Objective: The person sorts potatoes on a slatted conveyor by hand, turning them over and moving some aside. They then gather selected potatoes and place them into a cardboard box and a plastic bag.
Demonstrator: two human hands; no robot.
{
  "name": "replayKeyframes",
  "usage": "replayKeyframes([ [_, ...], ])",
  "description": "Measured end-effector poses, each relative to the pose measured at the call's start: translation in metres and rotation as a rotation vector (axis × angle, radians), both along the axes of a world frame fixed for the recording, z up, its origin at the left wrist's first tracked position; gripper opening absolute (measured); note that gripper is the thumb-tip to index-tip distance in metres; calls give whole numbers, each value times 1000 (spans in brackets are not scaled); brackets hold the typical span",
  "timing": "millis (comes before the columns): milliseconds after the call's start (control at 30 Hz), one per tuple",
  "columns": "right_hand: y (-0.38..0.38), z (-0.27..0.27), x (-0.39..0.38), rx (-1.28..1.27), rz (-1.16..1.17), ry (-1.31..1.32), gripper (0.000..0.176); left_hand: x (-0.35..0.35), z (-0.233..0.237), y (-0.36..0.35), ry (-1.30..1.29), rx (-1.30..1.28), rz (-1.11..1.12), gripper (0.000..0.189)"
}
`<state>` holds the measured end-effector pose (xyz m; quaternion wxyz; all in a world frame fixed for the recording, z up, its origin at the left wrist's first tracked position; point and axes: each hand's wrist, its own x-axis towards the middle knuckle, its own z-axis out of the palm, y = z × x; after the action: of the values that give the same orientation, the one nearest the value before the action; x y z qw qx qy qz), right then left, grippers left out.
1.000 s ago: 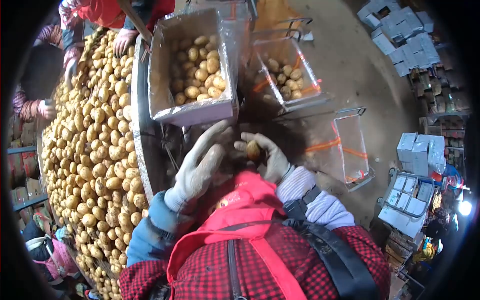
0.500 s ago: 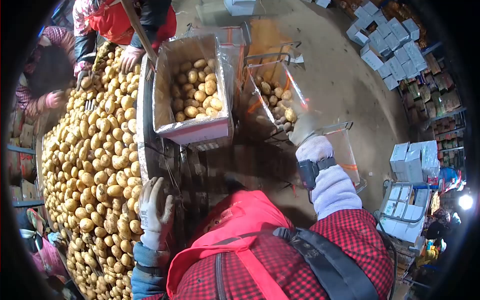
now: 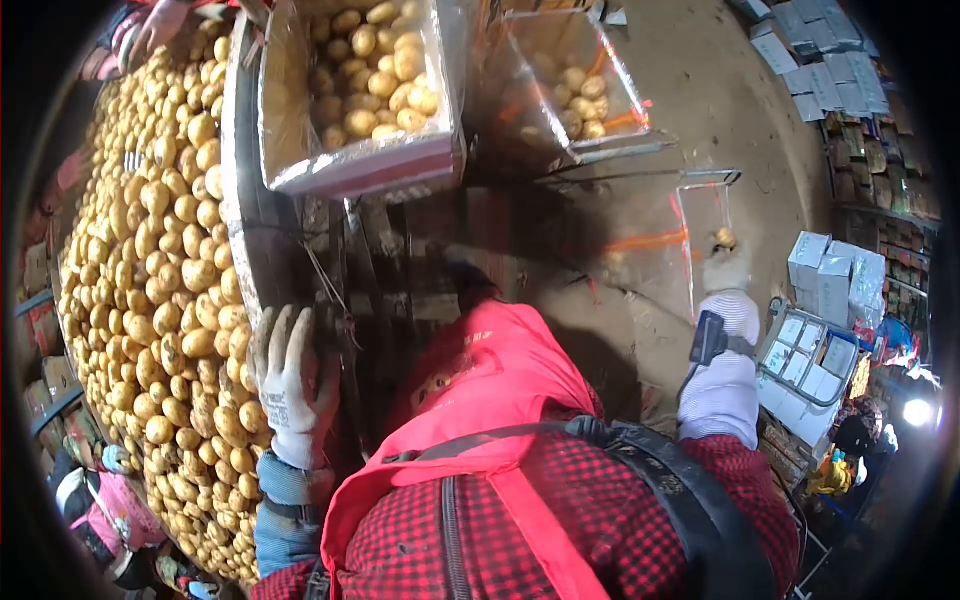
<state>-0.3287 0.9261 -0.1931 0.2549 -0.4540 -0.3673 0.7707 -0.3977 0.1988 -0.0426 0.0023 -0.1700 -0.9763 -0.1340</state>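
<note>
My left hand (image 3: pixel 288 375), in a pale work glove, lies with its fingers stretched along the edge of the sorting table. Beside it a broad heap of potatoes (image 3: pixel 165 330) covers the table. My right hand (image 3: pixel 727 268), also gloved and slightly blurred, is held out at the right with a potato (image 3: pixel 726 238) at its fingertips. Close to that hand is a clear plastic bag (image 3: pixel 640 243) with orange stripes, on a metal frame. Farther off, a second clear bag (image 3: pixel 615 65) contains several potatoes.
A plastic-lined cardboard box (image 3: pixel 365 170) of potatoes stands beside the table. White boxes are stacked at the upper right (image 3: pixel 835 60) and on the right (image 3: pixel 822 280), near a loaded cart (image 3: pixel 805 385). A co-worker's gloved hand (image 3: pixel 155 30) is at the heap's far end.
My right hand has swung right and nearer, away from the potato-filled bag, and a potato now shows at its fingertips. The view has shifted; my left hand stays at the table edge.
</note>
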Motion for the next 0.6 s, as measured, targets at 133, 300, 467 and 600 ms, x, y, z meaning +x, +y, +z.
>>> replayKeyframes([
  [133,-46,14,21,86,-273,-190,39,0,-7,-5,37,8,-38,60],
  [300,-165,13,15,-111,114,-272,48,1,-5,-3,28,-58,-48,57],
  [467,-191,-48,36,-245,428,-220,52,3,-8,-2,40,-99,-70,55],
  [600,-232,-64,68,-395,513,-395,51,6,-7,1,38,-144,-71,55],
])
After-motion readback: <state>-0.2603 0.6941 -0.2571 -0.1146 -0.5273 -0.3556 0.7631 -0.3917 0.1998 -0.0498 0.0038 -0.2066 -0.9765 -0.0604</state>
